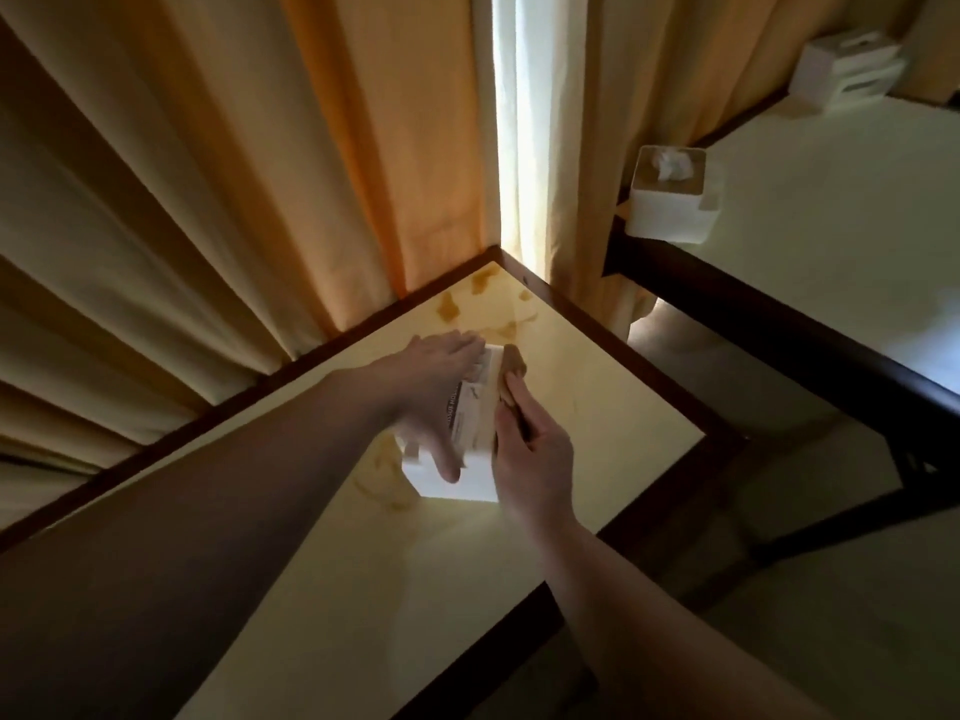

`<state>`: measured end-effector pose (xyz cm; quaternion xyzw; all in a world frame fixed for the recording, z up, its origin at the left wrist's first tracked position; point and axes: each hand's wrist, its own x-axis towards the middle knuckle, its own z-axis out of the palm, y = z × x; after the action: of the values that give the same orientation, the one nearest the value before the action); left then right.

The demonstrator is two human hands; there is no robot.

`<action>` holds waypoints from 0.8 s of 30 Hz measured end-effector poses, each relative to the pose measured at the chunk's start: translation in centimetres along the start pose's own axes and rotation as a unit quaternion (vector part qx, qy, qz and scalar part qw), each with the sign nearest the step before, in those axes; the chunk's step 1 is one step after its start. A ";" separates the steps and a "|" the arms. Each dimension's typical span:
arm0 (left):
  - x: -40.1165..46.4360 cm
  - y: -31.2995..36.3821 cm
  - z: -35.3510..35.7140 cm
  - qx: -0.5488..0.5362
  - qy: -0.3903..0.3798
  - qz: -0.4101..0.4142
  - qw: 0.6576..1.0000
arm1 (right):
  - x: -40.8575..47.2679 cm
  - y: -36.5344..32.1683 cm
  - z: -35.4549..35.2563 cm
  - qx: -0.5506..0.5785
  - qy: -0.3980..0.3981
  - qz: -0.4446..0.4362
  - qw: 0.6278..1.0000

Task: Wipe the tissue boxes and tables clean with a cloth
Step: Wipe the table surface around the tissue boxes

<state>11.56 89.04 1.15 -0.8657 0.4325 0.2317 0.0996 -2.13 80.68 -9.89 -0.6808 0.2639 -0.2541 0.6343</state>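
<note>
Mid-wipe on the white tissue box (pixel 467 459), tipped on its side near the middle of the yellow-topped table (pixel 597 407). Left hand (pixel 441 402) spread over the box's upper face, fingers fairly straight, thumb down the near side, steadying rather than gripping. Right hand (pixel 530 454) closed round a tan cloth (pixel 511 368), pressing it against the box's right face, cloth end poking up past the far corner. Looks like the box-cleaning step, well short of finished: brownish smears (pixel 452 309) showing on the tabletop toward the far corner by the orange curtain (pixel 208 174), more marks just left of the box. Next call, probably: turn the box to a fresh face, firm left-hand brace so it doesn't skid, then the tabletop itself. Across the gap, a second tissue box (pixel 670 200) at the corner of the neighbouring table (pixel 831 241), with a third white box (pixel 847 70) farther back.
</note>
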 end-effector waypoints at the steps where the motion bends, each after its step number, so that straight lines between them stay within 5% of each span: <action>1: 0.1 -0.1 0.0 -0.009 0.003 -0.001 1.000 | -0.4 0.2 0.2 0.027 -0.001 0.011 1.000; 12: 0.4 -0.6 0.9 -0.059 0.029 0.009 0.998 | 0.2 1.8 2.3 0.127 -0.010 -0.073 0.989; 17: 0.2 -0.4 1.2 -0.060 0.037 0.008 0.997 | -0.7 4.4 2.0 0.123 -0.097 -0.002 0.988; 24: 0.5 -0.8 1.9 -0.063 0.046 0.010 0.997 | -1.3 2.4 0.7 0.111 -0.152 -0.056 0.980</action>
<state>11.81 89.90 -0.74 -0.8755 0.4300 0.2194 0.0226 -2.64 81.95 -12.29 -0.6508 0.0955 -0.2104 0.7232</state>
